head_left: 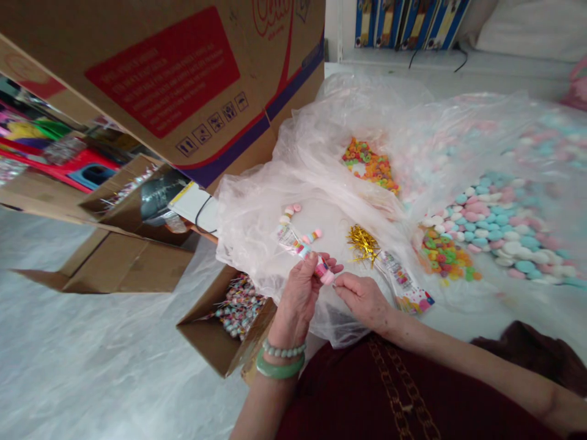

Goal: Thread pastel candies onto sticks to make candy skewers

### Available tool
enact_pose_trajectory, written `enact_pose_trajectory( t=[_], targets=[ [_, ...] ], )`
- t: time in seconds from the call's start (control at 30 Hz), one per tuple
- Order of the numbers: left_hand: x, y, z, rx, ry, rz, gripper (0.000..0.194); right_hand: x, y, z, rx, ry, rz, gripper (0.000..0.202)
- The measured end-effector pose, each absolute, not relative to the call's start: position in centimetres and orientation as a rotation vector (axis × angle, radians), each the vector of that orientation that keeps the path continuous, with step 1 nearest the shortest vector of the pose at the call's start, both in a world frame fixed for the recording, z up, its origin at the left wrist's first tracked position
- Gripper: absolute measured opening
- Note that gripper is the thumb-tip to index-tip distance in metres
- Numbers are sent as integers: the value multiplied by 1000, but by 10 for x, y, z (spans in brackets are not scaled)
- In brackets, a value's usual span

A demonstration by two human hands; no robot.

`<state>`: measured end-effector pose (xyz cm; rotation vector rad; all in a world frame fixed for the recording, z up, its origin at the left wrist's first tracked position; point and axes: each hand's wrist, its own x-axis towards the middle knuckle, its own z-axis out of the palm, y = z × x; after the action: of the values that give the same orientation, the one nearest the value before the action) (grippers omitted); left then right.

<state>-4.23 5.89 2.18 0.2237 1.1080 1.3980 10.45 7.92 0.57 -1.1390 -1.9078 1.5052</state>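
Observation:
My left hand (pixel 303 282) is closed around a candy stick (pixel 326 277) in a clear printed wrapper. Pink and coloured sweets show along it, with a round pink one at the near end. My right hand (pixel 364 299) pinches right beside that end; what sits between its fingertips is too small to make out. Two short rows of sweets lie beyond my left hand: one row (pixel 290 214) farther off, the other row (pixel 312 236) closer. Gold tinsel ties (pixel 362 244) and a pile of clear printed bags (pixel 403 284) are just past my right hand.
Pink, blue and white candies (pixel 499 226) and orange-green gummy rings (pixel 447 253) cover the right side, partly under clear plastic sheeting (pixel 312 153). A large carton (pixel 183 79) stands at the left. Below the table edge, an open box (pixel 224 330) holds finished-looking candy sticks (pixel 241 305).

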Motion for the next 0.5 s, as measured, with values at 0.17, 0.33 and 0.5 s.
enact_pose_trajectory(
  t=[0.17, 0.33, 0.5],
  targets=[
    [-57, 64, 26, 109, 993, 1460, 33, 109, 90, 10, -1079, -1476, 1984, 20],
    [-62, 69, 32, 76, 952, 1625, 24, 113, 93, 11, -1064, -1138, 2292, 13],
    [-36, 63, 30, 57, 830, 1570, 25, 106, 95, 10, -846, -735, 2692, 14]
  ],
)
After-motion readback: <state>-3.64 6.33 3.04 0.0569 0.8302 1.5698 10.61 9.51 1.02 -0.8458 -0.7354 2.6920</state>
